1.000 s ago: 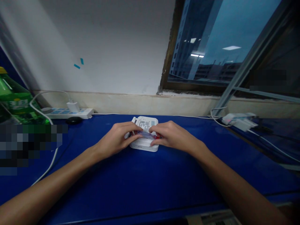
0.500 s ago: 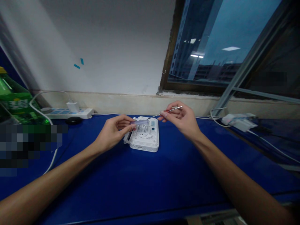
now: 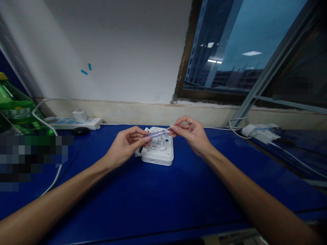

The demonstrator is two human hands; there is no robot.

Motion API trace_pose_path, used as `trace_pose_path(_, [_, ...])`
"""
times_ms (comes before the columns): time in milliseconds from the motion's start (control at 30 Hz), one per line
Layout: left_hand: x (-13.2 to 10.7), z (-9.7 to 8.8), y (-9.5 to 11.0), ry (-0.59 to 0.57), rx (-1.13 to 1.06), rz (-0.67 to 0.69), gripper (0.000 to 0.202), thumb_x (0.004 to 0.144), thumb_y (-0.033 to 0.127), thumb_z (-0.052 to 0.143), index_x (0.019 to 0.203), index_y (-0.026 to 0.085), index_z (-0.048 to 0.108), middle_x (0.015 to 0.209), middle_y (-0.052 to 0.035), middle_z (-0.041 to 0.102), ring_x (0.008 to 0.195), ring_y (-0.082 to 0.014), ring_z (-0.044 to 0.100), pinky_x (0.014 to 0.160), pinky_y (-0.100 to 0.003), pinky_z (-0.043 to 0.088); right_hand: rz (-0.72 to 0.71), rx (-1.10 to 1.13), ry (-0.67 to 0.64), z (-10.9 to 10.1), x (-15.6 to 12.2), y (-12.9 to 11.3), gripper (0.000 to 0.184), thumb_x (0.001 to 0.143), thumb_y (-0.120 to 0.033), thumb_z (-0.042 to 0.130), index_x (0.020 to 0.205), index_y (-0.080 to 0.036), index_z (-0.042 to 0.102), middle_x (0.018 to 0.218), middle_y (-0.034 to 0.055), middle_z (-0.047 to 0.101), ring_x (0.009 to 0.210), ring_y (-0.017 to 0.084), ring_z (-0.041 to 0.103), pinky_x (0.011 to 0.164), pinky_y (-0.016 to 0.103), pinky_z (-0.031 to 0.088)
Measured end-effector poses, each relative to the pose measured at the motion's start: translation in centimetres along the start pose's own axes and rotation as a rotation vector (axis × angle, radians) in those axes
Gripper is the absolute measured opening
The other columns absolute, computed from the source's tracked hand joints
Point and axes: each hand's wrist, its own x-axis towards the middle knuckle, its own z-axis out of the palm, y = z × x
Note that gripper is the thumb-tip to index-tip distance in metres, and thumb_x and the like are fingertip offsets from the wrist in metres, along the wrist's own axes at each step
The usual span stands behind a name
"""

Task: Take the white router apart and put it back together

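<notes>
A white box-shaped device [image 3: 158, 153] lies on the blue table [image 3: 163, 197], its vented underside up. Just above it, my left hand [image 3: 127, 146] pinches a clear plastic handle or tube [image 3: 155, 134]. My right hand [image 3: 190, 133] pinches a thin metal rod [image 3: 182, 125], whose near end meets the open end of the clear handle. Both hands hover over the far part of the device, fingers closed on their pieces.
A white power strip [image 3: 74, 122] with a plugged charger and a white cable lies at the back left, a green bottle [image 3: 14, 110] beside it. More adapters and cables [image 3: 260, 132] sit at the back right under the window. A blurred patch covers the left edge.
Both hands lifted off the device, pulling the rod and the clear handle apart. Now my right hand has come back left and lower, bringing the rod's end to the handle.
</notes>
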Motion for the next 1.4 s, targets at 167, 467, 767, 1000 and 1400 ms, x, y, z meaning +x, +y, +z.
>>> trace_pose_path(167, [-0.3, 0.5, 0.0, -0.021, -0.026, -0.007, 0.023, 0.084, 0.029, 0.075, 0.098, 0.013, 0.068, 0.082, -0.0060, 0.076, 0.071, -0.0146, 0.073, 0.066, -0.024, 0.060, -0.020, -0.007, 0.041, 0.3, -0.1, -0.1, 0.028, 0.076, -0.034, 0.083, 0.084, -0.020, 0.060, 0.070, 0.0034, 0.074, 0.067, 0.019, 0.073, 0.065, 0.033, 0.057])
trace_pose_path(467, [0.0, -0.6, 0.0, 0.042, 0.069, 0.053, 0.024, 0.085, 0.035, 0.072, 0.095, 0.015, 0.066, 0.084, -0.0080, 0.077, 0.075, -0.0193, 0.074, 0.068, -0.032, 0.063, -0.057, 0.048, 0.181, -1.1, 0.4, -0.9, 0.026, 0.074, -0.031, 0.082, 0.080, -0.022, 0.058, 0.069, 0.0016, 0.072, 0.062, 0.018, 0.069, 0.062, 0.034, 0.054])
trace_pose_path(767, [-0.6, 0.3, -0.3, -0.022, -0.035, -0.015, 0.021, 0.084, 0.028, 0.076, 0.098, 0.014, 0.069, 0.082, -0.0039, 0.076, 0.070, -0.0128, 0.072, 0.066, -0.022, 0.059, -0.025, 0.055, -0.052, 1.5, -0.7, 0.9, 0.026, 0.074, -0.034, 0.085, 0.075, -0.020, 0.063, 0.090, 0.0066, 0.076, 0.078, 0.017, 0.070, 0.064, 0.030, 0.055])
trace_pose_path(1000, [-1.0, 0.9, 0.3, -0.087, -0.035, -0.002, 0.017, 0.089, 0.031, 0.070, 0.087, 0.014, 0.068, 0.076, -0.0031, 0.074, 0.066, -0.0125, 0.070, 0.064, -0.022, 0.058, 0.158, 0.280, -0.067, 2.7, -1.3, 0.2, 0.031, 0.073, -0.034, 0.084, 0.083, -0.022, 0.058, 0.099, 0.0065, 0.077, 0.071, 0.014, 0.069, 0.066, 0.029, 0.056])
trace_pose_path(1400, [-1.2, 0.3, -1.2, -0.135, 0.718, 0.350, 0.029, 0.099, 0.043, 0.055, 0.111, 0.020, 0.070, 0.112, -0.0068, 0.071, 0.105, -0.0224, 0.064, 0.096, -0.041, 0.051, 0.114, -0.074, -0.182, -1.7, 0.2, -1.3, 0.024, 0.084, -0.038, 0.076, 0.098, -0.020, 0.073, 0.079, 0.0003, 0.070, 0.058, 0.009, 0.058, 0.055, 0.025, 0.046])
